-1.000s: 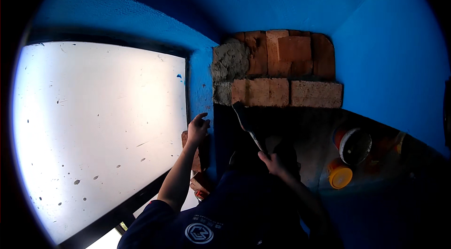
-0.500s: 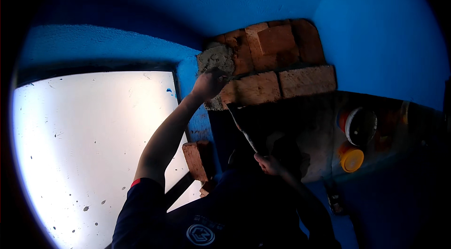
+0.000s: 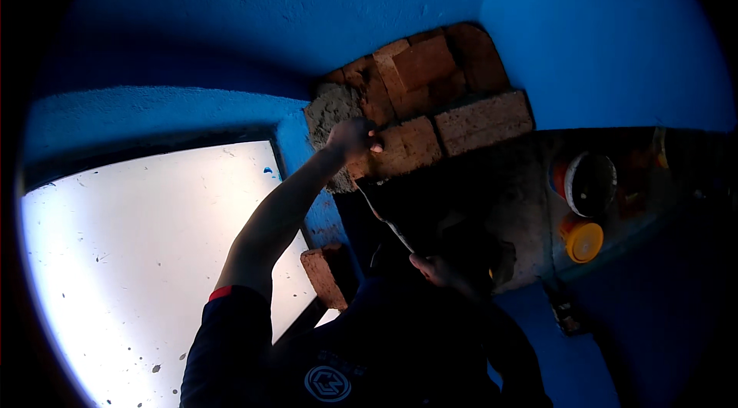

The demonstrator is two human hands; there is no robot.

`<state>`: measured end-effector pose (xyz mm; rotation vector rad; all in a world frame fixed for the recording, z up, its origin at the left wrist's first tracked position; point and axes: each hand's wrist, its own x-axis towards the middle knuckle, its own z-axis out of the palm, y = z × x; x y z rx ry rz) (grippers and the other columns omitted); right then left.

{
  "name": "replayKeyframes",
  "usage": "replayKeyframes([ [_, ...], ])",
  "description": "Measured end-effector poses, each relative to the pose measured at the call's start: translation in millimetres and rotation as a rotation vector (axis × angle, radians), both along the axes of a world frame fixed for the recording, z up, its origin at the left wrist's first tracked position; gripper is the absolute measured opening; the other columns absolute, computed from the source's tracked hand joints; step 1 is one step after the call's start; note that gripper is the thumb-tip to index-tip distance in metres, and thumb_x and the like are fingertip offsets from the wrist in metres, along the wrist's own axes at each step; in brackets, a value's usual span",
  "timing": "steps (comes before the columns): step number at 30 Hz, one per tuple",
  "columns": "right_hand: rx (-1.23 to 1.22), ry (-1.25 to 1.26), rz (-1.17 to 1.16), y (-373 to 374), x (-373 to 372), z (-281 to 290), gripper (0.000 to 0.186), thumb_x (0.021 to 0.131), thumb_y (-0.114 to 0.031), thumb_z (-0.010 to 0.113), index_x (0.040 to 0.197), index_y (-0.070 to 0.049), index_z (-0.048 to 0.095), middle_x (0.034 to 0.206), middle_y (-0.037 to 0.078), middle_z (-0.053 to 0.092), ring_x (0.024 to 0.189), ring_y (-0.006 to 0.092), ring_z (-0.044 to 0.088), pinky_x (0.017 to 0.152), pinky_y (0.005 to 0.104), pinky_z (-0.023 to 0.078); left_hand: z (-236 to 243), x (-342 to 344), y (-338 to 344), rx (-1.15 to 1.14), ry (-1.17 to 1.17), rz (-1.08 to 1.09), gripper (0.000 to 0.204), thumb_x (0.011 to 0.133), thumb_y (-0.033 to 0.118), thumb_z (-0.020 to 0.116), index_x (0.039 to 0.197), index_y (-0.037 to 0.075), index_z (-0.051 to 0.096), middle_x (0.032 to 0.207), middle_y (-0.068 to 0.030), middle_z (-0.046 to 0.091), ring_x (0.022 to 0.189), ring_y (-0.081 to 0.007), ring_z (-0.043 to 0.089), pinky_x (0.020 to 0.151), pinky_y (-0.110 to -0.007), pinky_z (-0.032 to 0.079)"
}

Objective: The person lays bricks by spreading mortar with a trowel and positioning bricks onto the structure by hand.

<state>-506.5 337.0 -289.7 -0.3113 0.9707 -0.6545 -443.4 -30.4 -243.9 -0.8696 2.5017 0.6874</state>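
Note:
My left hand (image 3: 354,139) is closed, its fingers curled at the left end of the front brick (image 3: 407,148). Whether anything small sits in those fingers is hidden. Grey wet mortar (image 3: 332,109) lies just beyond this hand, at the left end of the brickwork, and more shows below it. Lower down, my right hand (image 3: 432,269) grips the handle end of a thin metal trowel (image 3: 393,229), seen nearly edge-on. The trowel's far end reaches up close under the left end of the front brick. Shadow hides most of the right hand's fingers.
Another front brick (image 3: 484,123) and several bricks behind form a ledge against blue walls (image 3: 607,39). A loose brick (image 3: 327,276) stands by the bright window (image 3: 169,254). To the right are a white-rimmed bucket (image 3: 590,185) and a yellow round container (image 3: 584,243).
The whole view has shifted, with the brickwork now further left. Against the bricks, my left hand has moved slightly right, over the front brick's end. The trowel stays in my right hand.

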Motion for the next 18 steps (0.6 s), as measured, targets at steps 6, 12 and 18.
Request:
replayKeyframes([
  [6, 0.008, -0.019, -0.049, 16, 16, -28, 0.052, 0.098, -0.040, 0.044, 0.052, -0.014, 0.044, 0.045, -0.003, 0.043, 0.039, 0.0079, 0.040, 0.042, 0.0257, 0.034, -2, -4, -4, 0.039, -0.029, 0.001, 0.032, 0.075, 0.039, 0.073, 0.083, 0.010, 0.063, 0.085, -0.0087, 0.063, 0.080, -0.0272, 0.061, 0.068, -0.042, 0.048],
  [12, -0.095, 0.056, -0.209, 10, 17, -16, 0.050, 0.098, -0.038, 0.044, 0.055, -0.012, 0.049, 0.046, -0.002, 0.048, 0.039, 0.0084, 0.044, 0.042, 0.0267, 0.037, -1, -7, -9, 0.081, -0.034, -0.046, 0.030, 0.078, 0.038, 0.071, 0.081, 0.010, 0.062, 0.084, -0.0091, 0.062, 0.080, -0.0290, 0.060, 0.070, -0.043, 0.047],
  [18, 0.009, 0.091, -0.200, -1, 11, 5, 0.047, 0.097, -0.036, 0.047, 0.056, -0.012, 0.049, 0.046, -0.002, 0.047, 0.039, 0.0085, 0.045, 0.042, 0.0262, 0.037, 0, -16, -18, 0.146, -0.161, -0.102, 0.031, 0.077, 0.038, 0.072, 0.078, 0.009, 0.059, 0.080, -0.0108, 0.060, 0.081, -0.0308, 0.059, 0.069, -0.047, 0.045],
])
